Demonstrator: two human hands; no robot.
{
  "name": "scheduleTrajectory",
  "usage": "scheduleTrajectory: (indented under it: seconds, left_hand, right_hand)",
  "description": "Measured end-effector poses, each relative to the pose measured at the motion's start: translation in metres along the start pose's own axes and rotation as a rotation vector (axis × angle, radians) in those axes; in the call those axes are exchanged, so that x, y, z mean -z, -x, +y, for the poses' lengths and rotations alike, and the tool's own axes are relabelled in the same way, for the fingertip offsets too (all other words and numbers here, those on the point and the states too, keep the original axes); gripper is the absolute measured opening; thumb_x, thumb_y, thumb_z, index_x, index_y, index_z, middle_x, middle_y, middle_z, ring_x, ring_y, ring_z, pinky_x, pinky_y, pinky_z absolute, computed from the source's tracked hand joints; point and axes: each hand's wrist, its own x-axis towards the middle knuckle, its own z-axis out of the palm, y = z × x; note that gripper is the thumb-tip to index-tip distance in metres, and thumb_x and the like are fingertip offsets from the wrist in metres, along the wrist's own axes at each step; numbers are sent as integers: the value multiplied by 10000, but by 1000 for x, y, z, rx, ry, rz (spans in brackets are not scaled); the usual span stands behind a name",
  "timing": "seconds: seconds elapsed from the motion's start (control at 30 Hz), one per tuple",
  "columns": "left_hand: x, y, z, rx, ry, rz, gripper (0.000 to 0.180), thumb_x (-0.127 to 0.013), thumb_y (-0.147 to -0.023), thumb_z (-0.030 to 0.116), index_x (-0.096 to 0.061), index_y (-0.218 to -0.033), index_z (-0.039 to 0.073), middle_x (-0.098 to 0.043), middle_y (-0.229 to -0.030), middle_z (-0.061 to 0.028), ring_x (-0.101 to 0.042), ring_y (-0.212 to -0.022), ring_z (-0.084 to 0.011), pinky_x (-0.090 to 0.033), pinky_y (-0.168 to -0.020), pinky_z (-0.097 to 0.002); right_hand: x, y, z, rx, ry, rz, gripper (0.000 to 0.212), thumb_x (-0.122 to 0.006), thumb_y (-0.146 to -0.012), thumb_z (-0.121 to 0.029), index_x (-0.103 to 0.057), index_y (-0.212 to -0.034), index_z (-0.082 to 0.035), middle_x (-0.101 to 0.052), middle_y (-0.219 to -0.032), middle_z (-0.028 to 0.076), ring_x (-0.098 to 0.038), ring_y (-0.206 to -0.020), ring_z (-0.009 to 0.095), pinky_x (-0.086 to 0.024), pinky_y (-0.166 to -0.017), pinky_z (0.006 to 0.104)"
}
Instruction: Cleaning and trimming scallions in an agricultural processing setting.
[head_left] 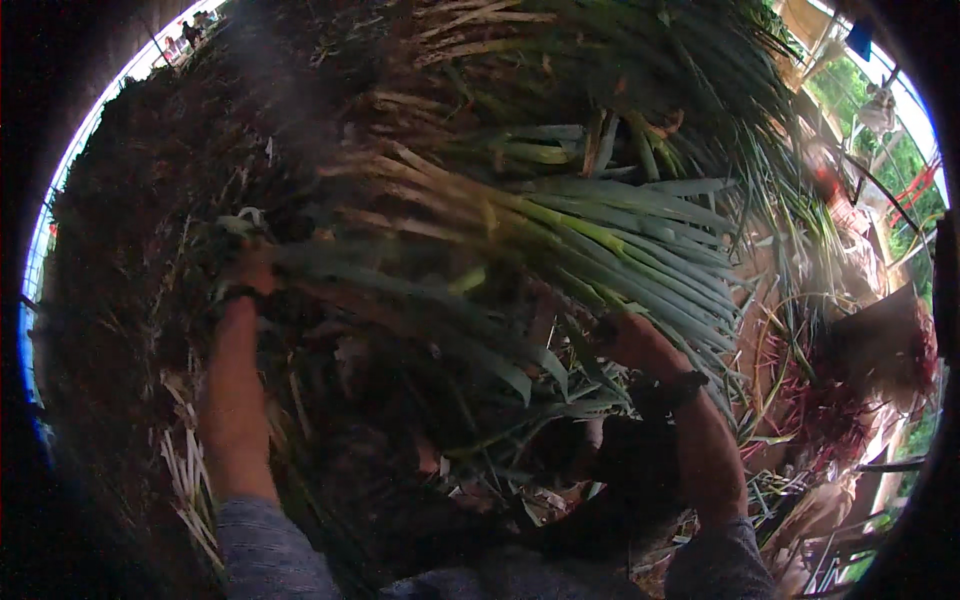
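Across the middle of the view, one broad bundle of long green onions (610, 245) fans out to the right, its pale brownish stems narrowing toward the upper left and its green leaves too many and too overlapped to count. Below it, a second, smaller spread of green leaves (400, 290) runs rightward from beside the left hand (255, 265) and bends down at its tips. Two bare hands show: the left one is at the left end of that lower spread, near one pale, curled piece (245, 218), and the right one (625, 340) is at the lower edge of the broad bundle, against its leaves. Both sets of fingers are dark and blurred, so how far open each hand is, and whether it has a firm hold, cannot be told. Each wrist carries one dark band, two in all: the left wristband (245, 292) and the right wristband (672, 390). Two grey sleeves (270, 550) enter from the lower edge. Behind the bundle lies a further heap of green onions (700, 90), uncountable in the shade. Near the right rim stands one brown panel (875, 335), with many thin reddish strands (825, 415) tangled below it, and one blue object (858, 40) hangs at the upper right.
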Motion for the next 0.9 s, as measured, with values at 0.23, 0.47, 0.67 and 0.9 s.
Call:
scheduleTrajectory:
  seconds: [0.23, 0.47, 0.67, 0.9]
  left_hand:
    - [66, -71, 168, 169, 782, -235, 447, -680, -815, 265, -571, -1177, 27, -569, -1164, -162, -573, -1025, -310, -478, -851, -411]
    - [2, -103, 348, 674, 1838, -433, 415, -692, -850, 303, -530, -1161, 79, -568, -1043, -46, -596, -854, -188, -504, -715, -310]
    - [-33, -100, 365, 982, 2430, -171, 418, -713, -817, 342, -562, -1153, 145, -562, -1024, -5, -582, -845, -159, -505, -691, -326]
    - [12, -99, 394, 885, 2380, -102, 509, -721, -821, 371, -519, -1245, 172, -528, -1194, -16, -526, -1065, -188, -472, -865, -411]
  right_hand:
    - [18, 19, -19, -134, -358, 7, 253, -678, -771, -185, -656, -979, -43, -661, -765, 91, -604, -668, 165, -487, -600, 359]
    - [8, 16, 3, -169, -284, -110, 272, -680, -790, -204, -638, -989, -22, -572, -714, 7, -499, -624, 149, -440, -586, 339]
    - [24, 29, -18, -156, -212, -7, 330, -720, -781, -269, -649, -931, 16, -639, -715, 114, -583, -617, 186, -477, -591, 373]
    - [33, 36, -15, -24, -209, 178, 370, -719, -774, -272, -641, -984, 22, -629, -716, 144, -581, -653, 195, -476, -633, 386]
